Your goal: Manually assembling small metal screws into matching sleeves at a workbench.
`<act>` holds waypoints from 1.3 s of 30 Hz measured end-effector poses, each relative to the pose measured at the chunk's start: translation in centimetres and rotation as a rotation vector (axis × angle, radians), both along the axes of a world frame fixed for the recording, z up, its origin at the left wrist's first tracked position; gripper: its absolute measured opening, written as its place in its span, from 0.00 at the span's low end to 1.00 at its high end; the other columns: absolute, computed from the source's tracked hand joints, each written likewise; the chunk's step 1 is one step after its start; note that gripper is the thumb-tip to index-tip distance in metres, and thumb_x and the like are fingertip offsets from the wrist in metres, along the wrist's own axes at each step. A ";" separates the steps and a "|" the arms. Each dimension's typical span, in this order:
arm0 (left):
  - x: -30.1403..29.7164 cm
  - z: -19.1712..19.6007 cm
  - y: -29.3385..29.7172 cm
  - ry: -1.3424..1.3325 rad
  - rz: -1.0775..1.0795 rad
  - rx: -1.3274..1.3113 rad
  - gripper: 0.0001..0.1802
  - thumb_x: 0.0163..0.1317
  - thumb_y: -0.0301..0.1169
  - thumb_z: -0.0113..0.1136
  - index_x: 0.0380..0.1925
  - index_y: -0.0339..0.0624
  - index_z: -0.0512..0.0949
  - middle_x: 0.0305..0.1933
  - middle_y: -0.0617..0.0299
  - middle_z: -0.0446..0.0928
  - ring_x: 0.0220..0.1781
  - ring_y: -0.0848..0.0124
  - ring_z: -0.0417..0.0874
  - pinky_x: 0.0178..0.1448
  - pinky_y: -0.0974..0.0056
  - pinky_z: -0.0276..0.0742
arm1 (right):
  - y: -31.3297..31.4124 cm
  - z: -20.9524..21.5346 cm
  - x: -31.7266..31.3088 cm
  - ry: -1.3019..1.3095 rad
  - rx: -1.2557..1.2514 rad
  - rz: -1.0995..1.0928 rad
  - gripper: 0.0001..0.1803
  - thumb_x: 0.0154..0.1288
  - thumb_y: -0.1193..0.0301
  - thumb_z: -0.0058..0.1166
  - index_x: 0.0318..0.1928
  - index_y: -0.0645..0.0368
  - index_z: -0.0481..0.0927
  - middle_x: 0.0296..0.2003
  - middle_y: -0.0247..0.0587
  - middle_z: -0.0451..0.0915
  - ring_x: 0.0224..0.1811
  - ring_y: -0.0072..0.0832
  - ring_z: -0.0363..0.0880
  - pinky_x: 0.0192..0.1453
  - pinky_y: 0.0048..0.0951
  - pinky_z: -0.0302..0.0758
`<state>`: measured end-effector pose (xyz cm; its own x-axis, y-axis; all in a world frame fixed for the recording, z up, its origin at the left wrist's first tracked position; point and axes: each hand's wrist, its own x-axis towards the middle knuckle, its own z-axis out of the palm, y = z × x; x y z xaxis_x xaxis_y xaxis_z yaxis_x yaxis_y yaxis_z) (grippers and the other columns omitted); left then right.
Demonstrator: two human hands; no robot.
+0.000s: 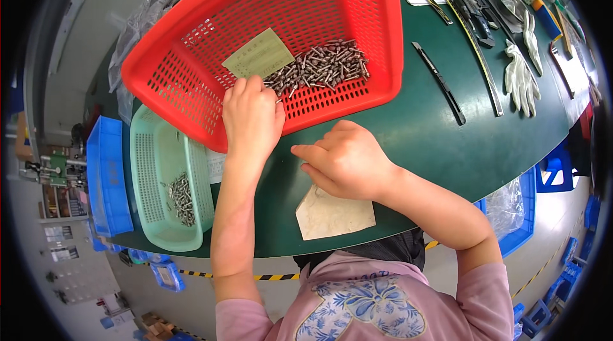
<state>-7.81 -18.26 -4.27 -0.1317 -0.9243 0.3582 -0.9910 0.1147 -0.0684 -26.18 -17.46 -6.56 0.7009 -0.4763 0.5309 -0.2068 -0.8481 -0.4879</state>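
Note:
My left hand [252,114] reaches over the near wall of a large red perforated basket [185,95], its fingers curled at the left end of a pile of small metal pins [325,65]. The fingertips are mostly hidden, and what they hold cannot be made out. A yellowish paper slip [262,52] lies in the basket just beyond this hand. Above the green table, my right hand [348,159] is closed in a pinch, index finger pointing left; anything in it is too small or hidden to name. Below it lies a beige flat piece [335,214], perhaps cloth or paper.
A pale green basket [150,194] with some metal pins [182,199] stands at left, beside a blue bin [110,175]. To the right lie a black-handled cutter [439,82], a yellow tape measure [476,53] and white gloves [522,79].

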 end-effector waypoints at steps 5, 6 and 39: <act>0.6 -0.1 -0.5 -0.011 -0.028 -0.012 0.05 0.44 0.26 0.61 0.18 0.39 0.75 0.28 0.57 0.71 0.37 0.58 0.73 0.42 0.56 0.68 | -0.5 0.4 -0.1 -0.015 0.043 -0.033 0.14 0.46 0.74 0.59 0.38 0.58 0.80 0.21 0.37 0.78 0.23 0.36 0.76 0.32 0.35 0.70; 0.5 -0.3 -0.3 0.037 -0.054 -0.056 0.05 0.43 0.26 0.61 0.18 0.39 0.75 0.28 0.57 0.70 0.37 0.58 0.73 0.42 0.55 0.68 | -0.7 0.3 0.2 -0.016 0.036 -0.015 0.14 0.46 0.74 0.59 0.38 0.58 0.80 0.21 0.37 0.78 0.23 0.36 0.76 0.32 0.35 0.70; -3.6 -0.9 6.3 0.899 -0.536 -0.428 0.11 0.39 0.26 0.68 0.23 0.42 0.74 0.32 0.63 0.70 0.34 0.64 0.73 0.36 0.61 0.69 | -2.3 0.9 -2.5 -0.257 1.492 0.266 0.21 0.46 0.64 0.65 0.35 0.68 0.77 0.28 0.39 0.79 0.29 0.22 0.76 0.34 0.21 0.73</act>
